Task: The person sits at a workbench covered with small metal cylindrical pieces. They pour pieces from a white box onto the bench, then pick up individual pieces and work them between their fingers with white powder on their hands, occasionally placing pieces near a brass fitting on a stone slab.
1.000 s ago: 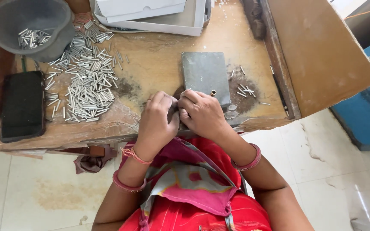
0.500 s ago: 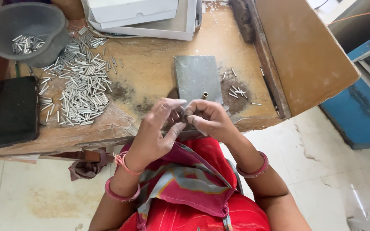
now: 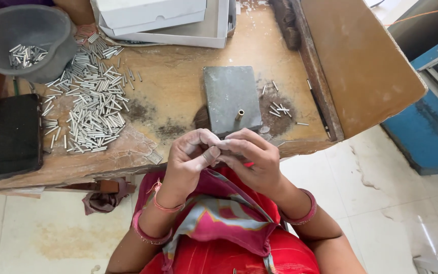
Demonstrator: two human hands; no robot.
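The left hand [image 3: 191, 155] and right hand [image 3: 252, 157] are pinching together, fingertips touching; what they are holding is hidden. They are hovering beside a flat grey metal block [image 3: 230, 100] on the worn wooden counter [image 3: 178, 76].

A worn wooden bench [image 3: 178, 86] carries loose metal pins [image 3: 89, 109] at nine o'clock, a grey block [image 3: 229, 99] centre, white boxes [image 3: 163, 20] at twelve.

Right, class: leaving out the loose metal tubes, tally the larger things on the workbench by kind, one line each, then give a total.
Grey bowl: 1
White boxes: 2, stacked
Black flat slab: 1
Grey metal block with a brass pin: 1
Total: 5
The left hand and right hand meet just in front of the block; anything pinched between them is too hidden to count.
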